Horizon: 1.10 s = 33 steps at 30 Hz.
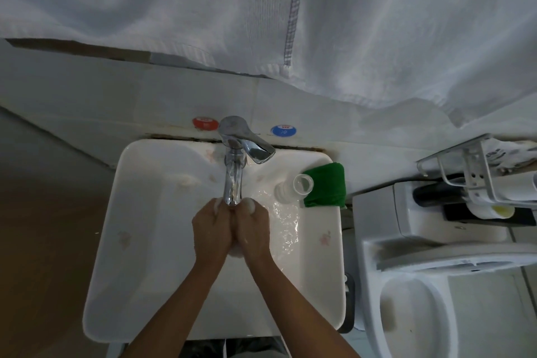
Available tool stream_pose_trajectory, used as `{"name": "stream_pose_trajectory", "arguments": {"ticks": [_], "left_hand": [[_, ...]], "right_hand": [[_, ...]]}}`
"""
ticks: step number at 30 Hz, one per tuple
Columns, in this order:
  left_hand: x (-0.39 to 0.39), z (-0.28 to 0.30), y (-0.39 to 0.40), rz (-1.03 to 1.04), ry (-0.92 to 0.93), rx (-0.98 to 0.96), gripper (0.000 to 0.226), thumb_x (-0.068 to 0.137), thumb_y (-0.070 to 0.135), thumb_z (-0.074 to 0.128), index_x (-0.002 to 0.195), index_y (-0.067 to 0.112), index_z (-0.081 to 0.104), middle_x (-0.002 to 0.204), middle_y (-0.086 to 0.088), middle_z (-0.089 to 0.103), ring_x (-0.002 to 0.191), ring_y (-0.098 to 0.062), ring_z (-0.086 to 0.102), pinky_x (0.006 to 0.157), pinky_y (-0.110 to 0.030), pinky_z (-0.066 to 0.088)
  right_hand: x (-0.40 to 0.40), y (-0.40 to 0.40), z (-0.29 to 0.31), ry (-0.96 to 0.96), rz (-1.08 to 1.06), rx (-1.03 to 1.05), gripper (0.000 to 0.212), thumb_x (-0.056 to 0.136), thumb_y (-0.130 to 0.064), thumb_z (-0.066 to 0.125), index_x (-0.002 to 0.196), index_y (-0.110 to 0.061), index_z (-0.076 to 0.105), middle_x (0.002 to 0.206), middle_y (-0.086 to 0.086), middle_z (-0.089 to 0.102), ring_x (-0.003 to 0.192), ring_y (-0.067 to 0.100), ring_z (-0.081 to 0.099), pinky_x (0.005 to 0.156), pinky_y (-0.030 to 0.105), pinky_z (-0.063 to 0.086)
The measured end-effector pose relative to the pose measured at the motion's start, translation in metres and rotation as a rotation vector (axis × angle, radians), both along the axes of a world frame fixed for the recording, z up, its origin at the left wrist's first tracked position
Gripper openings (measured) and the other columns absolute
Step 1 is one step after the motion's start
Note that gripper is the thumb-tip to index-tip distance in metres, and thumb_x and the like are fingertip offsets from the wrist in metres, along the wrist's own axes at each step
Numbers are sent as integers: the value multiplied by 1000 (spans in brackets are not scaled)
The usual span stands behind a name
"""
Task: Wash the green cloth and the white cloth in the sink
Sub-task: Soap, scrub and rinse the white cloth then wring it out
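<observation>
Left hand (212,227): it is curling round the white cloth, pressing against the right hand over the middle of the sink.
Right hand (251,227): it is curling round the same cloth from the other side, knuckles up.
White cloth (250,206): it is sitting bunched between the two hands. Only small white bits are showing, at the fingertips and under the wrists.
Sink (139,241): it is white and square, and the hands are working inside it. Water is lying shiny on the right side of the bowl.
Tap (232,180): it is silver and is pointing down right over the hands. Its handle is sticking out to the right.
Cup (302,184): it is clear and is lying on its side on the back right rim of the sink, touching the green cloth.
Green cloth (327,186): it is lying folded on the back right corner of the sink, well apart from the hands.
Stickers: a red dot (205,123) and a blue dot (283,130) are sitting on the wall behind the tap.
Toilet (421,285): it is standing just to the right of the sink.
Towel (290,9): it is big and white and is hanging across the top, far behind everything.
</observation>
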<state>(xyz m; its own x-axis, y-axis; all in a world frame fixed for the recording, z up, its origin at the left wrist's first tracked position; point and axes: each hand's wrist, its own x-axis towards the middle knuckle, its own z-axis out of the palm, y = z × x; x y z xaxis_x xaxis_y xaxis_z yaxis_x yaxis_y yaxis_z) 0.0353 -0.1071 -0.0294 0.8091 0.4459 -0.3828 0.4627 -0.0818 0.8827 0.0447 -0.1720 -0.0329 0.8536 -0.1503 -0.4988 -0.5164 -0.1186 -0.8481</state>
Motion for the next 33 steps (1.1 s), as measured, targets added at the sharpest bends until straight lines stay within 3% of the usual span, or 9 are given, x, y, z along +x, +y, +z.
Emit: {"name": "stream_pose_trajectory", "arguments": {"ticks": [3,5,8,10,14,21,25,29,33], "left_hand": [[12,6,11,-125,34,-139,39,81,28,55,80,-10,60,73,-27,62,68,-22,59,68,-50,53],[15,12,18,-190,43,-149,25,90,17,56,82,-5,66,74,-16,68,69,-17,64,69,-41,53],[15,15,23,-213,68,-135,21,97,10,48,84,8,64,76,1,69,73,-10,65,64,-24,49],[16,8,23,-228,121,-89,11,98,21,50,100,12,56,89,-1,64,85,-17,62,66,-26,48],[11,3,15,-181,210,43,32,92,38,57,118,21,48,103,-3,61,94,-25,62,83,-43,53],[-2,6,17,-27,162,-20,51,83,67,49,109,23,57,102,0,65,93,-20,64,82,-44,54],[-7,12,14,59,100,-153,30,91,49,54,113,29,59,108,6,65,98,-15,64,84,-46,55],[-8,16,9,104,40,-137,34,90,38,59,119,20,58,114,1,63,100,-13,61,76,-25,49],[-8,15,9,101,10,-98,36,86,34,66,117,17,59,109,0,64,97,-15,62,80,-27,50]], "right_hand": [[1,-2,-2,32,7,90,28,79,-44,52,94,-23,62,88,-10,66,83,4,63,80,28,52],[3,-4,-3,88,36,237,43,82,-46,57,114,-19,64,109,-2,69,103,12,65,94,35,52],[2,-7,2,136,9,286,28,83,-40,63,100,-21,73,100,2,74,98,18,70,89,38,56],[4,-9,2,110,-4,209,20,86,-38,63,90,-22,73,93,1,75,92,19,71,87,43,57],[7,-3,7,83,-127,132,22,90,-31,59,72,-22,69,79,1,72,75,13,66,74,36,54],[4,6,11,12,-239,271,14,95,-22,58,90,-20,70,89,-1,72,85,14,68,69,27,56],[-2,9,7,17,-204,323,13,96,-20,55,95,-22,67,99,2,71,96,19,67,83,35,55],[-3,7,0,-15,-58,121,18,100,-30,46,100,-32,64,99,-9,69,99,13,65,92,40,53],[-3,-3,-3,-60,41,34,15,98,-36,51,106,-37,64,102,-11,69,99,7,65,93,40,53]]}}
